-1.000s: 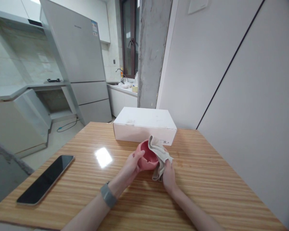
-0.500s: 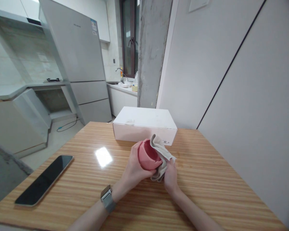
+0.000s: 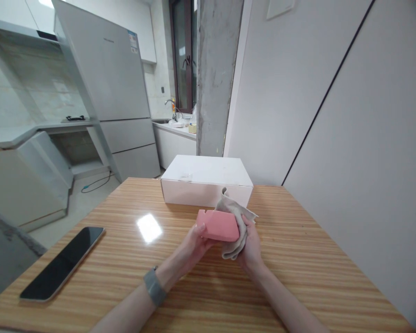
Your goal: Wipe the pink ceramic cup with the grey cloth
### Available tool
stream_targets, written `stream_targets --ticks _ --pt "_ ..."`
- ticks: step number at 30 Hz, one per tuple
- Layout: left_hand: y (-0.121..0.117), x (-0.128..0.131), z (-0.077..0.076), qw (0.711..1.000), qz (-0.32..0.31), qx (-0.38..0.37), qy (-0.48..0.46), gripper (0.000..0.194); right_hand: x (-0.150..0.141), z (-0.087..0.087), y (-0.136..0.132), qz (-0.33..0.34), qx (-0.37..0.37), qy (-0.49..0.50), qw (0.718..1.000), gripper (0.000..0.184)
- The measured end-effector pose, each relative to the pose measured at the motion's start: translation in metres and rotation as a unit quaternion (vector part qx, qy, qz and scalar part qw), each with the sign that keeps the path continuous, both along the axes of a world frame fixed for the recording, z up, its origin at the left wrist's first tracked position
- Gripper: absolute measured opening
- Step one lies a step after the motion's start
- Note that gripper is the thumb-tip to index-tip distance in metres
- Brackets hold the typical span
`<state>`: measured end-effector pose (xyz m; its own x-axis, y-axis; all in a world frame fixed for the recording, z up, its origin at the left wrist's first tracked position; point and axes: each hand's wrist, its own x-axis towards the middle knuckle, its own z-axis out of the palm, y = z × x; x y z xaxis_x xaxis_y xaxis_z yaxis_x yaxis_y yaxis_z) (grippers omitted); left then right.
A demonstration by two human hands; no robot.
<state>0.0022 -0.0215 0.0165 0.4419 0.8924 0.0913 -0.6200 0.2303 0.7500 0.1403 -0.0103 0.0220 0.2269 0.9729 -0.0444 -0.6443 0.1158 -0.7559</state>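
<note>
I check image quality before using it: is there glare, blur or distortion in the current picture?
Head view: sharp white glare on the wood-grain tabletop, between smartphone and hands; the refrigerator leans, probably wide-angle distortion, and its lettering is too soft to read; the pink bowl keeps fairly clear edges, without strong blur.

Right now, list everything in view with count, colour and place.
Notched bowl: one, pink, in left hand
Cloth: one, grey, in right hand
Cardboard box: one, white, table's far side
Smartphone: one, black, table's left
Table: one, striped brown, foreground
Refrigerator: one, silver-grey, back left
Faucet: one, silver, by sink
Window: one, brown-framed, back
Cable: one, teal-ended, floor
Watch band: one, grey, left wrist
Hands: two, bare, at bowl and cloth
</note>
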Motion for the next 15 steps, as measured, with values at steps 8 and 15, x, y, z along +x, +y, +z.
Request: stream_targets --ticks 8,15 --pt "-0.002 0.007 -0.005 0.971 0.176 0.108 0.122 0.075 -0.008 0.006 -0.011 -0.008 -0.027 0.041 0.999 0.031" --pt "-0.011 0.015 0.0 0.94 0.25 0.111 0.205 0.093 -0.018 -0.013 -0.02 -0.126 0.016 -0.034 0.991 0.032"
